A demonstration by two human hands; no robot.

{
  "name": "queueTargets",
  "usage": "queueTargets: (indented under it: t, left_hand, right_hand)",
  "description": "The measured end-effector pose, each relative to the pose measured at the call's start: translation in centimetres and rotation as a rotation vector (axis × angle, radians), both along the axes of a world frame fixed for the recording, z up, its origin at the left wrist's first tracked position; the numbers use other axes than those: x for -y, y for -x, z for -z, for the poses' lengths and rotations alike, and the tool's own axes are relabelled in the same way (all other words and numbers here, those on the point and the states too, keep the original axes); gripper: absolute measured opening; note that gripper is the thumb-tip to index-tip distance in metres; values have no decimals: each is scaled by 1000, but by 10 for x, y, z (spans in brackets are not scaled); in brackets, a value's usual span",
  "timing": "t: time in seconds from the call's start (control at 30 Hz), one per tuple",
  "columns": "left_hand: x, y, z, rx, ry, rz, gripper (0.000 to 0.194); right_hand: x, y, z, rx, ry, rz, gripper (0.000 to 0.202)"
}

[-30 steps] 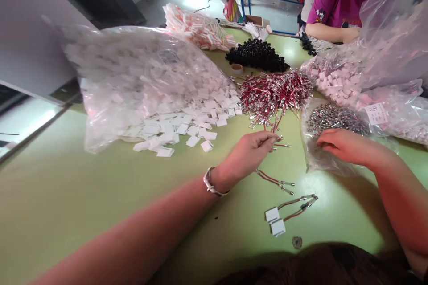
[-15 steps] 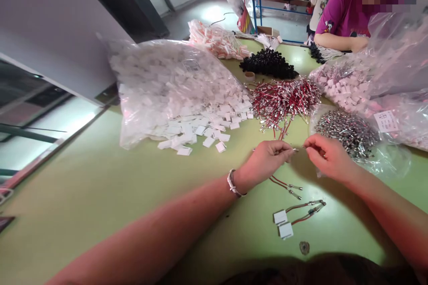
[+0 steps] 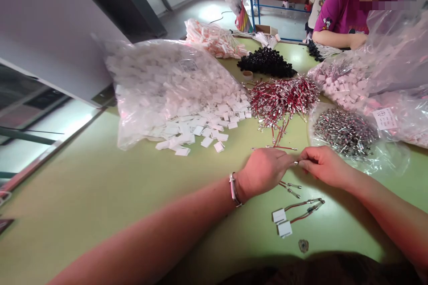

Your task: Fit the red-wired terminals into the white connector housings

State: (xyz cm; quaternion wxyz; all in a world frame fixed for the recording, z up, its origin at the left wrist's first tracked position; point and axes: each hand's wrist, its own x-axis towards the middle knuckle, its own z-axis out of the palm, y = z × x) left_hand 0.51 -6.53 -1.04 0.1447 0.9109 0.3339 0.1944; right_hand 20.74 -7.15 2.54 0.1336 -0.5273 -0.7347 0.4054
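Note:
My left hand (image 3: 265,171) is closed in a pinch, back of the hand up, a thin wire lead mostly hidden in its fingers. My right hand (image 3: 323,167) pinches from the other side, its fingertips meeting the left ones. A small shiny metal end (image 3: 296,163) shows between them, like a cap of the glass tube fuses nearby. Just below lie red wires with fuses on their ends (image 3: 291,190). Closer to me are two white housings (image 3: 284,229) with wires and fuses attached. A red wire with metal terminals (image 3: 284,147) lies beyond my fingers.
A heap of red terminal wires (image 3: 284,98) lies ahead, with black parts (image 3: 267,62) behind it. At left, a clear bag (image 3: 174,84) spills white housings. A pile of fuses (image 3: 346,131) sits on plastic at right. A co-worker in a purple shirt (image 3: 339,6) sits across.
My hands were slightly apart and have come together, moving a little nearer to me. My left hand has turned its back upward. A red wire beyond them is now uncovered.

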Motion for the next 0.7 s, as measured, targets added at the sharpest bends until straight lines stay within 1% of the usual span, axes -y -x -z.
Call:
queueTargets:
  t: [0.07, 0.13, 0.17, 0.23, 0.3, 0.33, 0.37, 0.4, 0.47, 0.5, 0.57, 0.63, 0.7]
  left_hand:
    - [-1, -2, -4, -31, 16, 14, 29]
    - [-5, -4, -9, 10, 81, 38, 25]
    - [-7, -5, -11, 51, 107, 30, 25]
    - [-14, -7, -12, 105, 116, -38, 23]
    - [-20, -10, -9, 59, 79, -139, 22]
    - [-22, -11, -6, -3, 63, -168, 22]
    - [-23, -13, -3, -76, 56, -173, 21]
    - [-24, -15, 0, -142, 57, -166, 21]
    - [-25, -18, 4, -209, 65, -157, 23]
    - [-26, -18, 5, -203, 71, -160, 23]
    - [-27, -17, 2, -92, 87, -187, 21]
    - [-29, -13, -4, 129, 120, -218, 16]
    - [-31, -7, -12, 381, 216, -277, 11]
  right_hand:
    - [0, -1, -1, 47, -2, -16, 18]
    - [0, -2, -3, 111, -49, -59, 15]
    - [0, -2, -4, 142, -83, -100, 14]
    - [0, -2, -7, 203, -147, -222, 12]
    - [-4, -5, -11, 239, -193, -300, 13]
    - [-8, -9, -12, 249, -227, -283, 15]
    - [-14, -14, -13, 270, -275, -217, 17]
    - [-21, -20, -12, 309, -333, -111, 20]
    - [-35, -32, -8, 475, -452, 89, 20]
    - [-41, -38, -5, 572, -471, 127, 19]
    - [-49, -45, 3, 708, -478, 106, 18]
    - [-51, -47, 9, 754, -499, 33, 18]
    - [-49, -44, 10, 762, -530, 31, 21]
